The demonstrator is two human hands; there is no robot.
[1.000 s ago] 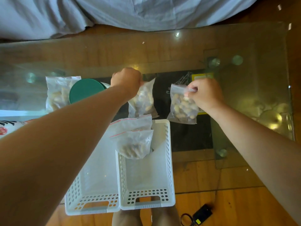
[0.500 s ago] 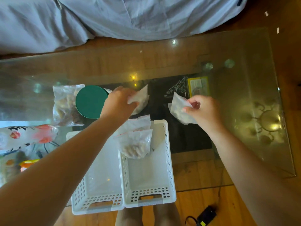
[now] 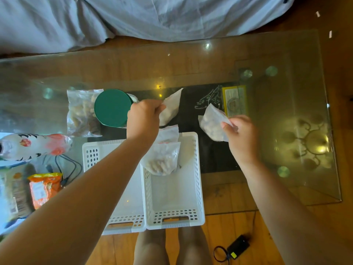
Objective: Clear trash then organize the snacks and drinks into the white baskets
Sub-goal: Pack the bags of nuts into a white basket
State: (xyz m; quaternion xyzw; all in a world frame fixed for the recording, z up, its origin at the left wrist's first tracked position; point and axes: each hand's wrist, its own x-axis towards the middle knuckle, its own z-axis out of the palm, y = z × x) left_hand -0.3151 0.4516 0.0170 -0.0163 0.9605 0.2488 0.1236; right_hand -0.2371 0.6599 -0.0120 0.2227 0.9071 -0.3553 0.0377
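Two white baskets sit side by side at the table's near edge, the left basket (image 3: 91,155) and the right basket (image 3: 191,188). Two clear bags of nuts (image 3: 164,159) lie at the far end of the right basket. My left hand (image 3: 143,119) pinches another clear nut bag (image 3: 171,109) just beyond the baskets. My right hand (image 3: 240,132) grips a second nut bag (image 3: 212,123) to the right of them, lifted off the glass.
A green-lidded jar (image 3: 111,108) and a clear snack bag (image 3: 82,111) stand left of my left hand. A printed bottle (image 3: 34,145) and an orange packet (image 3: 44,188) lie at far left. The glass table (image 3: 286,131) extends right; a black charger (image 3: 237,245) lies on the floor.
Both hands have drawn their nut bags nearer to the baskets, and the bags have swung up and tilted. The view has shifted, showing more of the table's left side.
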